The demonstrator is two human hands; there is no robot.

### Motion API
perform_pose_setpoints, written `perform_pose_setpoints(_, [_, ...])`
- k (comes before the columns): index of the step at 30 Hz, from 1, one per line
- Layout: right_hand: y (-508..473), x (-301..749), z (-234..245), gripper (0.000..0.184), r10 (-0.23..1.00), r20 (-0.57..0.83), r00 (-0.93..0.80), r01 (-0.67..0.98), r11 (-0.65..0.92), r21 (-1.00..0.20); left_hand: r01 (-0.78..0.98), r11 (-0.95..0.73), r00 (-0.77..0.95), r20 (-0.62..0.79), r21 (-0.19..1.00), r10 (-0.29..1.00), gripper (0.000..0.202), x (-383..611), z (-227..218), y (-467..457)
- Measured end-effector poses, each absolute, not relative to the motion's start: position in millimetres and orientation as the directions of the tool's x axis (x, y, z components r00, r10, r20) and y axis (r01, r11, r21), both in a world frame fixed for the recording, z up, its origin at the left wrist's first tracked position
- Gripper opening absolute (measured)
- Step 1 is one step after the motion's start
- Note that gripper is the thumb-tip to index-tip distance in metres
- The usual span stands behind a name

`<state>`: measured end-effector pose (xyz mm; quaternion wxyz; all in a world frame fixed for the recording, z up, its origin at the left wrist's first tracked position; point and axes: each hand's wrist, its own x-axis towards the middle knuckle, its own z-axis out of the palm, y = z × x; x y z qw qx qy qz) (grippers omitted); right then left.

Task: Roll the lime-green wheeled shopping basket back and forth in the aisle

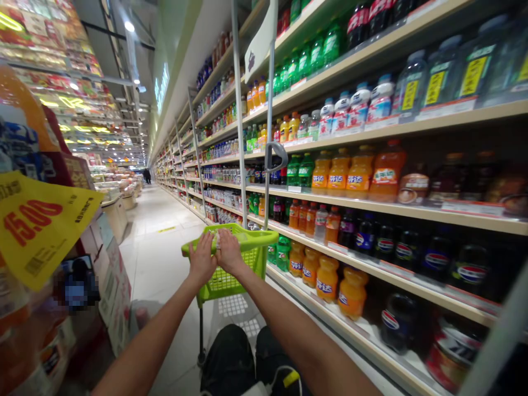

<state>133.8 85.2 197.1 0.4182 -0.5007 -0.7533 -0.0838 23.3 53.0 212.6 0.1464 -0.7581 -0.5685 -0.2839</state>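
Note:
Both my hands grip the near rim of a lime-green shopping cart basket (251, 250) in a supermarket aisle. My left hand (202, 258) and my right hand (228, 250) lie side by side on the handle, fingers curled over it. The basket stands on a thin metal frame with a pole (268, 165) that rises from it and carries a white sign. I cannot see anything inside the basket.
Long shelves of bottled drinks (342, 176) run along the right: orange, green and dark sodas. A yellow price tag (37, 225) and a product display stand close on the left. The tiled aisle floor (160, 242) stretches ahead; a person stands far down it.

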Motion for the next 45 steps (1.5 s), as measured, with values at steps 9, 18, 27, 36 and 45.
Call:
perform_pose_setpoints(9, [88.4, 195.4, 189.4, 0.042, 0.772, 0.634, -0.05, 0.873, 0.341, -0.347, 0.897, -0.442, 0.38, 0.517, -0.004, 0.767, 0.048, 64.3, 213.2, 71.3])
perform_pose_setpoints(18, [89.7, 204.3, 182.4, 0.039, 0.729, 0.67, -0.139, 0.884, 0.397, -0.248, 0.931, -0.364, 0.274, 0.593, 0.035, 0.757, 0.044, 49.5, 208.4, 83.3])
perform_pose_setpoints(27, [84.4, 199.8, 173.5, 0.042, 0.711, 0.689, -0.141, 0.891, 0.395, -0.225, 0.957, -0.284, 0.171, 0.681, 0.056, 0.712, 0.046, -52.9, 195.6, 77.4])
perform_pose_setpoints(36, [77.2, 185.4, 164.4, 0.047, 0.674, 0.73, -0.113, 0.907, 0.369, -0.201, 0.934, -0.357, 0.262, 0.684, -0.004, 0.68, 0.046, -21.5, 180.6, 68.4])
perform_pose_setpoints(45, [75.4, 181.9, 162.5, 0.046, 0.673, 0.73, -0.116, 0.902, 0.379, -0.207, 0.971, -0.22, 0.084, 0.732, 0.092, 0.676, 0.045, -67.2, 175.6, 68.9])
